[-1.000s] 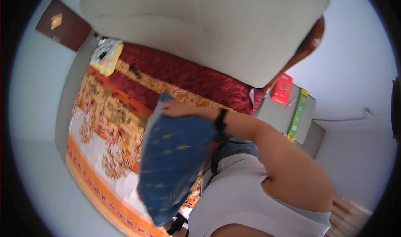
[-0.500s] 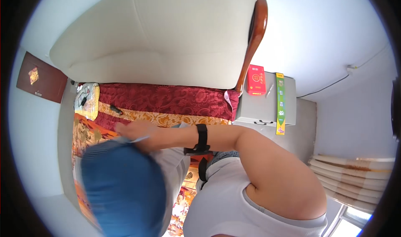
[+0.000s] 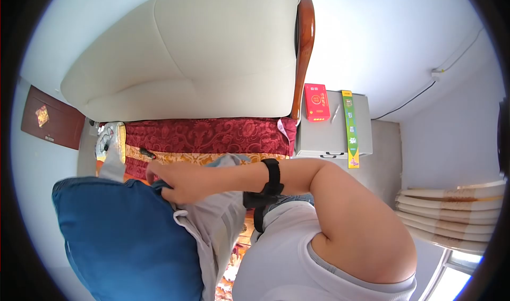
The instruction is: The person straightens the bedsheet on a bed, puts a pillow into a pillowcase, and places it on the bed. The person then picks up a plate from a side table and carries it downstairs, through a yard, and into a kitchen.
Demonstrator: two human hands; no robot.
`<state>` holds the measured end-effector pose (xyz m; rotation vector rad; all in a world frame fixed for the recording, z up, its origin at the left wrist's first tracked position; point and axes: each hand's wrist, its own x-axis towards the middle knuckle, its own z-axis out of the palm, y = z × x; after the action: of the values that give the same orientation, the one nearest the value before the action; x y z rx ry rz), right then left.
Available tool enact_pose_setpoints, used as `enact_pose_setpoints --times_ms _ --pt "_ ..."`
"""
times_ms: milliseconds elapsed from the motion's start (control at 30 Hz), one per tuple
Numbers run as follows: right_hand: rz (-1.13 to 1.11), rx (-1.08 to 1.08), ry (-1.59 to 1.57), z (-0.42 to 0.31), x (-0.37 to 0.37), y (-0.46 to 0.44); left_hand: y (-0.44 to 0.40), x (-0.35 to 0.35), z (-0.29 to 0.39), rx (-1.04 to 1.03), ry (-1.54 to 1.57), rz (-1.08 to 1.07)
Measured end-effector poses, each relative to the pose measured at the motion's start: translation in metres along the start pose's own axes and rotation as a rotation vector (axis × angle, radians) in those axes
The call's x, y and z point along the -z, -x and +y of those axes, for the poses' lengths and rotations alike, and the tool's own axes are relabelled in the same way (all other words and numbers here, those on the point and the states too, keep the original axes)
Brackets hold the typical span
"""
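Note:
A plump blue pillow [image 3: 127, 237] fills the lower left, its upper right corner pinched in the fingers of my right hand [image 3: 180, 183]. Pale grey striped cloth [image 3: 215, 221] hangs beside the pillow, under my right wrist, and its folded edge runs along the pillow's right side. Another strip of pale cloth [image 3: 113, 165] rises behind the pillow's top edge. A black strap is around my right forearm. My left hand is out of view.
Behind lies a bed with a red and gold patterned cover [image 3: 212, 134] and a cream headboard [image 3: 186, 51]. A plastic bag [image 3: 109, 136] and a small dark object [image 3: 147, 153] rest on it. A grey bedside cabinet [image 3: 361, 115] carries a red box [image 3: 317, 102] and a long green box [image 3: 350, 128].
The blue pillow, first low near the bed with a yellow-marked face showing, has been raised and moved left, plain face showing. My right hand has moved left. The view has turned.

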<state>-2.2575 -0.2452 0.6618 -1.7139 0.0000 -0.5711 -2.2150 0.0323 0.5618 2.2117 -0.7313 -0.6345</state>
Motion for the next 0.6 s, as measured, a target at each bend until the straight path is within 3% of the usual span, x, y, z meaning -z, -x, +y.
enact_pose_setpoints --times_ms 33,100,133,200,233,333,400,433,467,533,600 --pt "0.004 0.004 -0.001 0.014 -0.003 0.001 0.000 0.000 0.001 -0.002 -0.002 -0.002" --pt "-0.299 -0.081 0.240 0.054 -0.010 -0.002 0.001 -0.002 0.002 -0.009 -0.006 0.000" --pt "-0.295 -0.074 0.245 0.044 -0.008 -0.012 0.002 -0.001 0.002 -0.014 -0.005 0.007" --pt "-0.397 0.288 0.456 0.019 -0.008 -0.022 0.003 0.000 0.002 -0.007 -0.003 0.015" --pt "-0.393 0.272 0.453 0.001 -0.010 -0.024 0.002 0.002 0.003 -0.006 -0.005 0.021" --pt "-0.076 0.172 0.156 -0.029 -0.022 -0.032 0.007 0.012 0.004 -0.009 -0.010 0.049" --pt "-0.318 0.187 0.441 0.030 -0.039 -0.026 0.018 0.022 0.004 -0.015 -0.004 0.084" --pt "-0.490 0.270 0.334 0.062 -0.040 -0.038 0.029 0.027 0.005 -0.013 0.000 0.109" --pt "-0.510 0.045 0.428 0.061 -0.034 -0.045 0.042 0.036 0.009 -0.009 -0.005 0.146" --pt "-0.589 0.132 0.420 0.012 -0.026 -0.044 0.061 0.052 0.017 0.012 0.012 0.187" --pt "-0.342 0.068 0.133 -0.007 -0.020 -0.060 0.077 0.073 0.024 0.022 0.026 0.233"
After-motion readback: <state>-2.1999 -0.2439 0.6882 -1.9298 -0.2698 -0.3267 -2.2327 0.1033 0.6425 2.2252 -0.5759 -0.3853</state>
